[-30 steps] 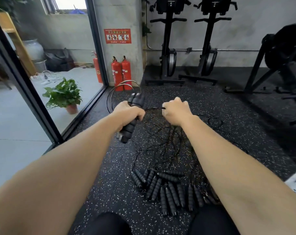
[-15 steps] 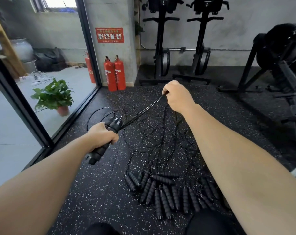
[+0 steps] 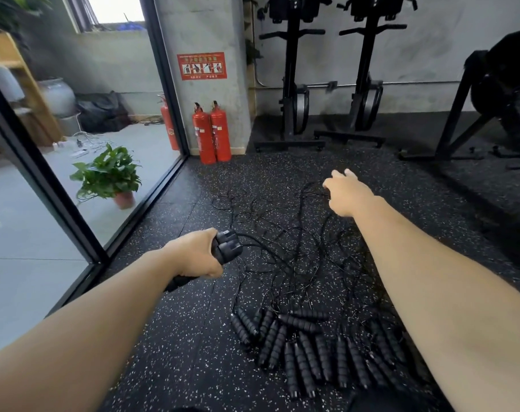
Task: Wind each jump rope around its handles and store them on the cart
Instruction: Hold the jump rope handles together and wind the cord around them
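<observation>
The jump rope's two handles (image 3: pixel 227 248) are gripped together in the left hand (image 3: pixel 193 257), above the floor (image 3: pixel 178 337), presumably as a core for winding; the right hand (image 3: pixel 346 193) is stretched open toward the tangled cords (image 3: pixel 297 251), nothing held.

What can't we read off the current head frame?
Head view:
1. right hand: back of hand hides whether it pinches a cord.
2. cord tangle: too thin to trace which joins the held handles.
3. handle pile: right part behind the right forearm.
4. Cart: outside the frame.
</observation>
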`<state>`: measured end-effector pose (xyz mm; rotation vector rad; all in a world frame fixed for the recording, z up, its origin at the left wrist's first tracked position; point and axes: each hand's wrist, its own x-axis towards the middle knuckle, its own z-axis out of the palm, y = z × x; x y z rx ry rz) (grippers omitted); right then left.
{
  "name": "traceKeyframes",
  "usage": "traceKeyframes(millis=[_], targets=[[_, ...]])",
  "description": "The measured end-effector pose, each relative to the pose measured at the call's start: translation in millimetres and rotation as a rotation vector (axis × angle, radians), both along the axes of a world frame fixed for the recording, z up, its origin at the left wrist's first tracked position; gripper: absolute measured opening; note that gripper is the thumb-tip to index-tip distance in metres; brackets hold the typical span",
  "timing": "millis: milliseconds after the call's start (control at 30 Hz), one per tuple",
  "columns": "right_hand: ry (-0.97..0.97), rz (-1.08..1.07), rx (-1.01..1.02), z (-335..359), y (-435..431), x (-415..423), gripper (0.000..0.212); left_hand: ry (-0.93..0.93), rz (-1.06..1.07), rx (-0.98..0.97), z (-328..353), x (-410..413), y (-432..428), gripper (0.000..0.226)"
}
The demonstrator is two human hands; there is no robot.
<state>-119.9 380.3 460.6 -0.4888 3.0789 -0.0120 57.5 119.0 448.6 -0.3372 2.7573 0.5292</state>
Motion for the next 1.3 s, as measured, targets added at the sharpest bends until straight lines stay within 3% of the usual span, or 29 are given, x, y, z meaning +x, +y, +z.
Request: traceKeyframes(millis=[100, 167, 233, 333, 533, 733, 1000, 1167, 1233, 1300], targets=[[-0.009, -0.061, 0.108, -2.2, -5.9, 10.9, 0.040, 0.004, -0.056, -0.081, 6.0, 3.7, 6.5, 0.040], [0.052, -0.009, 0.055, -2.2, -16.4, 27.5, 0.031, 0.011, -0.095, -0.131, 10.8, 7.4, 10.6, 0.043], [0.060, 0.089, -0.156, -4.1, -28.8, 51.9, 0.028, 0.016, -0.128, -0.158, 14.9, 11.6, 15.1, 0.045], [-0.135, 0.162, -0.539, -17.4, -42.3, 92.2, 0.032, 0.026, -0.154, -0.152, 19.0, 20.8, 22.5, 0.045], [-0.418, -0.050, -1.219, -53.4, -36.1, 148.3, 0.028, 0.081, -0.071, 0.172, 29.9, 41.8, 26.4, 0.046], [-0.479, -0.149, -1.485, -57.8, -39.1, 167.5, 0.026, 0.120, -0.043, 0.427, 41.5, 63.9, 44.3, 0.036], [-0.387, -0.177, -1.409, -58.9, -43.1, 186.3, 0.039, 0.185, 0.038, 0.623, 47.1, 77.0, 54.9, 0.030], [-0.060, -0.093, -0.902, -34.7, -43.9, 191.9, 0.042, 0.273, 0.059, 0.599, 46.5, 80.0, 59.5, 0.037], [-0.042, -0.030, -0.801, -23.0, -44.7, 195.2, 0.043, 0.282, 0.061, 0.629, 47.4, 79.8, 62.4, 0.042], [-0.073, 0.035, -0.785, -16.7, -46.5, 197.9, 0.039, 0.282, 0.058, 0.649, 49.1, 79.6, 66.8, 0.031]])
